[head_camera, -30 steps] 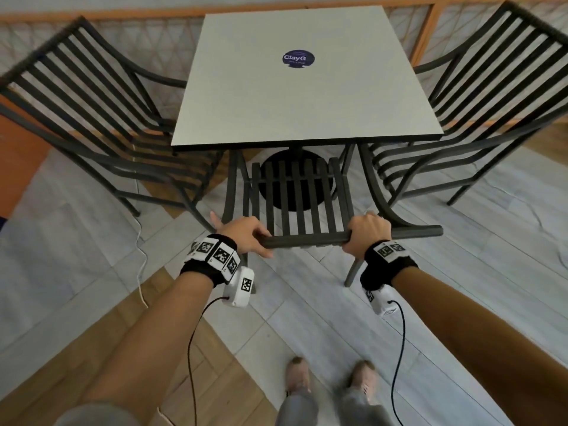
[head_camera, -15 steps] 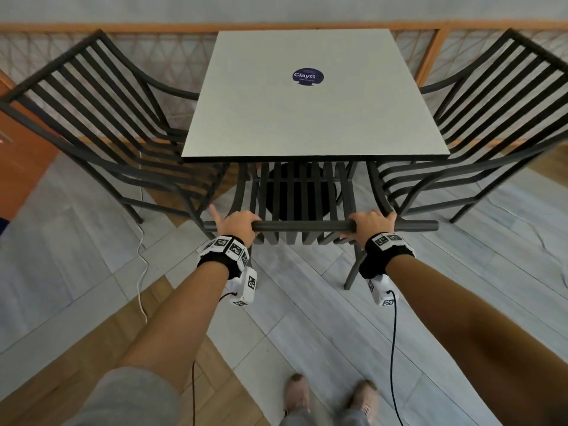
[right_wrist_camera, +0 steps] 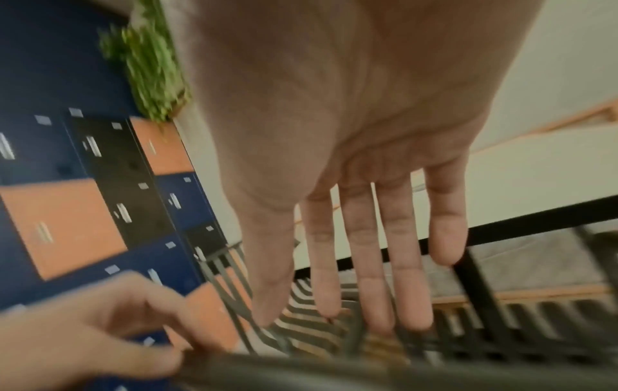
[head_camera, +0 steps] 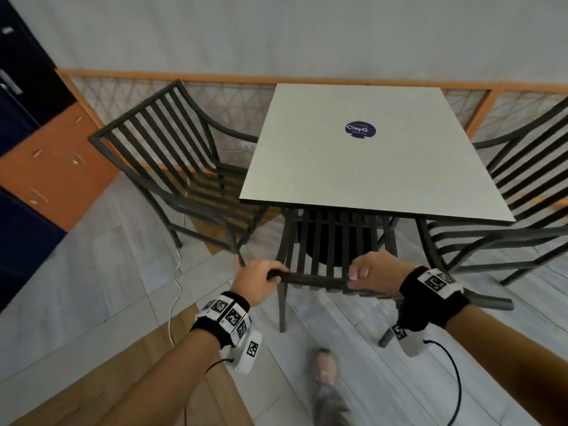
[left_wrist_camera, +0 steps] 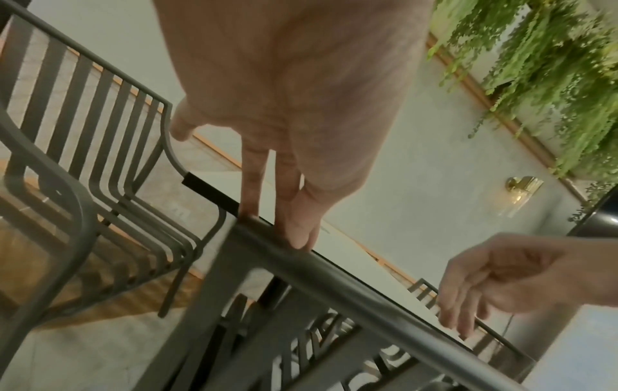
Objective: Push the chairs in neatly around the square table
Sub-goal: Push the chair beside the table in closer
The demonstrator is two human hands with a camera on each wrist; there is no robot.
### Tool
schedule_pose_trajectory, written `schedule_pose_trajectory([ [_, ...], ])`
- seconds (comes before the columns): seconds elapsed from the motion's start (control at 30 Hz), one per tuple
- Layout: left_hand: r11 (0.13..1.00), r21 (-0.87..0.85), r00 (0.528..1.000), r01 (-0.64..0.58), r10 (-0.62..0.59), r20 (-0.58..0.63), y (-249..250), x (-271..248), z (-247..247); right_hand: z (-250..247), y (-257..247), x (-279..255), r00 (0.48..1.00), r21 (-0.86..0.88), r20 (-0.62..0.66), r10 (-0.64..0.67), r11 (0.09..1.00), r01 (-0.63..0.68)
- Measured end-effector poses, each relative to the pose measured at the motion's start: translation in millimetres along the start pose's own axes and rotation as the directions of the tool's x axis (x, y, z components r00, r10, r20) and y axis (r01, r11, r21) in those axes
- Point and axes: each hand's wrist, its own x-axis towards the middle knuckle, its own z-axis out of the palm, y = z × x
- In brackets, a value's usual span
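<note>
Nearest you, your shoe (head_camera: 326, 365) stands on the pale floor planks, and your two forearms reach forward over it to the top rail (head_camera: 313, 278) of the near chair (head_camera: 333, 241). Your left hand (head_camera: 259, 279) grips that rail toward its left end, fingers curled over it and the thumb sticking out to the left. Your right hand (head_camera: 376, 273) is off the rail: the right wrist view shows its fingers (right_wrist_camera: 398, 264) straight and spread, holding nothing, and in the left wrist view it hangs just above the bar, loosely open. The near chair's seat sits under the near edge of the square table (head_camera: 362, 149), its slatted back just short of that edge; the back legs stand on open floor. To the left, the left chair (head_camera: 172, 167) stands turned at an angle, its seat corner near the table's left edge. On the right, the right chair (head_camera: 510, 210) has its seat close beside the table's right side. A round sticker (head_camera: 360, 130) lies on the tabletop. Farthest off, a wooden railing (head_camera: 215, 79) runs just behind the table's far edge.
</note>
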Motion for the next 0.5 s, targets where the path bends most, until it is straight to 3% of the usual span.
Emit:
schedule_pose_trajectory([
  [0.1,0.999,0.022,0.998,0.025,-0.023,-0.066,-44,14,-19,-27,-40,34,0.982,0.09,-0.03,-0.185,0.978,0.187],
  [0.2,0.99,0.036,0.986,0.134,-0.129,-0.102,-96,33,-40,-58,-76,87,0.945,0.053,-0.101,-0.313,0.946,0.319],
  [0.33,0.932,0.137,0.939,0.334,-0.317,-0.135,-158,58,-73,-86,-134,172,0.909,0.022,-0.102,-0.403,0.913,0.408],
  [0.5,0.889,0.127,0.896,0.441,-0.426,-0.125,-213,97,-103,-74,-223,274,0.873,0.142,-0.073,-0.482,0.862,0.487],
])
